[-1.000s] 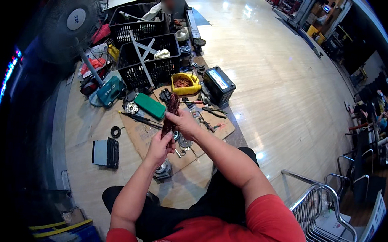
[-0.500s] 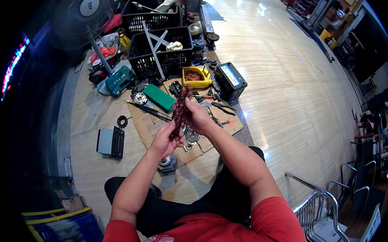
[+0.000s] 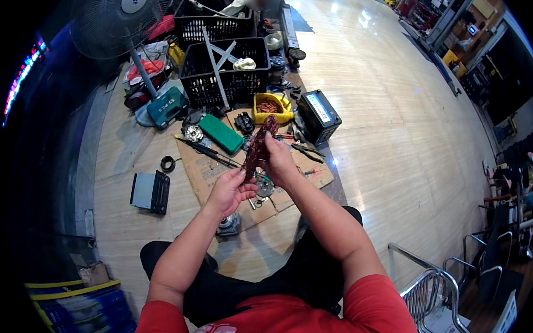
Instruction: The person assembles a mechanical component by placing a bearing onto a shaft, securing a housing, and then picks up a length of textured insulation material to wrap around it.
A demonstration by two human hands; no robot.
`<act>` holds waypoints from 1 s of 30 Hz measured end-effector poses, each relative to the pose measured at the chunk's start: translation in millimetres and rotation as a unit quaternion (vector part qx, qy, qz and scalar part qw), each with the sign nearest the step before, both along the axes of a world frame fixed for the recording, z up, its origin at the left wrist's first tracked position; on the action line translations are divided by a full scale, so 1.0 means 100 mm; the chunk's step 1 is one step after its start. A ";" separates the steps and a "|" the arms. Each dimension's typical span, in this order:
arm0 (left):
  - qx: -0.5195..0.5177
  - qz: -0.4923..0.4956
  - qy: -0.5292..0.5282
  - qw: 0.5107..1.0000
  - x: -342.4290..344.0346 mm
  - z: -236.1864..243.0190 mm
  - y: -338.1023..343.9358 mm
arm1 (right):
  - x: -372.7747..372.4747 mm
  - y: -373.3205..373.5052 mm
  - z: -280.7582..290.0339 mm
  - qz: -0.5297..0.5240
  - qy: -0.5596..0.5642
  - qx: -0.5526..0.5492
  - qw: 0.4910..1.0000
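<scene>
A long, dark reddish-brown bundle of copper wire point(image 3: 255, 156) slants upward in front of me, above the cardboard point(image 3: 202, 177). My right hand point(image 3: 280, 164) is closed round its right side, thumb on top. At the lower end my left hand point(image 3: 226, 193) pinches it between thumb and finger, the other fingers loosely curled. Just beyond the bundle's far tip stands a cut-open yellow container point(image 3: 288, 116) with copper-coloured wire pieces inside. Pliers point(image 3: 308, 153) lie to the right of my right hand. Metal parts below the bundle are partly covered by my hands.
A car battery point(image 3: 319, 120) stands right of the container. A long green box point(image 3: 220, 134) and a black pen-like tool with a cable point(image 3: 203, 149) lie left. Black crates point(image 3: 222, 84) and a fan point(image 3: 133, 0) are behind. A round motor-like part point(image 3: 229, 224) sits near my legs.
Both hands have shifted slightly right with the bundle, which now shows a broader, flatter side. My left fingers have loosened a little at its lower end. The whole view has turned slightly.
</scene>
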State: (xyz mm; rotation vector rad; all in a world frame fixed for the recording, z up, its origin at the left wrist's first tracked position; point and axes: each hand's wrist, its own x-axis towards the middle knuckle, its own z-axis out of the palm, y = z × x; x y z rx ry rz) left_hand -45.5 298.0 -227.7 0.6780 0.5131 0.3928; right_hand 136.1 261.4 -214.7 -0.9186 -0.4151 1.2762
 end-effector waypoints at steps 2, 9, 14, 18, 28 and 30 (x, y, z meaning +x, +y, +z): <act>0.003 0.032 -0.032 0.999 -0.02 -0.04 -0.01 | -0.09 -0.03 0.10 0.006 -0.019 -0.008 1.000; 0.070 0.049 0.021 0.996 -0.02 0.05 0.01 | -0.32 -0.03 0.06 0.033 -0.137 -0.034 0.989; 0.063 0.065 0.072 0.993 0.05 0.14 -0.07 | -0.28 -0.01 0.02 0.016 -0.147 -0.078 0.986; 0.042 0.088 0.149 0.984 0.01 -0.07 0.04 | -0.23 0.06 -0.20 -0.018 -0.110 -0.106 0.988; 0.014 0.105 0.014 0.994 -0.07 0.09 0.35 | -0.36 -0.18 0.18 0.171 -0.335 -0.017 0.926; 0.062 0.090 -0.016 0.994 -0.04 0.15 0.35 | -0.35 -0.20 0.16 0.182 -0.453 -0.056 0.871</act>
